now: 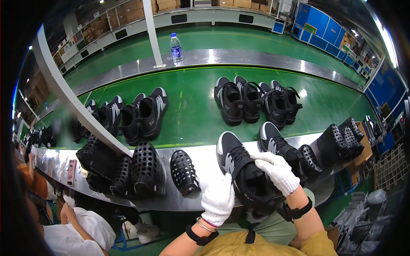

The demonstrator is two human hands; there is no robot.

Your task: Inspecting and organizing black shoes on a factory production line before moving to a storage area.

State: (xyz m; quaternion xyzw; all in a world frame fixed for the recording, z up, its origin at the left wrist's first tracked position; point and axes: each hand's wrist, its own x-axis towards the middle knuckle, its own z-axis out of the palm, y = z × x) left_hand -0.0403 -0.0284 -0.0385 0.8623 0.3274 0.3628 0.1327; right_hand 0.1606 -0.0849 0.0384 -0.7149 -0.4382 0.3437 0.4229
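Bright steel runs along the near side of the line as a ledge (208, 158), glaring white in front of the worker, with a glossy green belt (192, 113) beyond it. One black shoe (247, 170) sits at the ledge's near edge, grey toe pointing away, heel toward the worker, between two white-gloved hands. The left hand (218, 200) lies along its left side, fingers together and nearly straight; I can't tell whether they pinch the strap. The right hand (278, 173) reaches over from the other side, fingers partly bent at the strap's upper end; its thumb is hidden, so I can't judge the grip.

Just right stands a matching shoe (275, 143). Perforated black forms (147, 168) rest on the ledge to either side, and four shoes (230, 102) stand grouped on the belt straight ahead, with more to the left.

A water bottle (176, 50) is upright on the far steel strip (209, 57), near a white post (151, 34). Past that stretches green floor (209, 36), with blue cabinets (318, 25) off to the right and cardboard boxes (96, 27) at the back left. At lower left sits a co-worker in white (79, 234).
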